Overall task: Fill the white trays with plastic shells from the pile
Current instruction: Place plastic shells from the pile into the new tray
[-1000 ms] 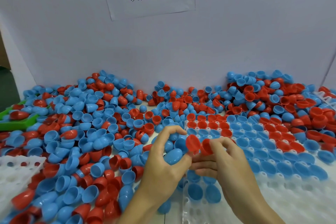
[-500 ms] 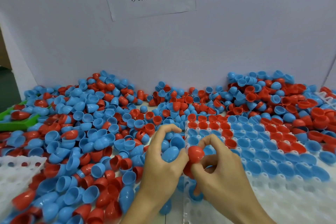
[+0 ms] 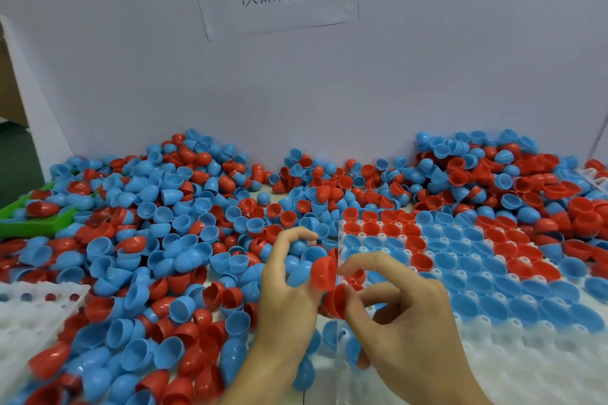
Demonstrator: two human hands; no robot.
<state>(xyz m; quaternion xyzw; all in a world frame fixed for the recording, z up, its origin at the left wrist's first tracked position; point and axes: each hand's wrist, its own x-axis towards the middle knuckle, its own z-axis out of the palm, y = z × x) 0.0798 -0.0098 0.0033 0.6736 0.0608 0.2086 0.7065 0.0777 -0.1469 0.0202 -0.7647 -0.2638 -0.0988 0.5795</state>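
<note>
Red shells (image 3: 325, 273) now split apart between left hand (image 3: 289, 299) and right hand (image 3: 404, 316), both pinching; white tray (image 3: 493, 365) beyond right hand part-filled.

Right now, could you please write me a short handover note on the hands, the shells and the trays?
Left hand: holds blue shells in its curled fingers.
Right hand: pinches a red shell; another red shell sits between the two hands.
Right tray: far rows filled with red and blue shells, near rows open.
Left tray: mostly unfilled.
Pile: large, spread along the wall.
Left to do: seat the held shells, then fill the near rows and the left tray.
</note>
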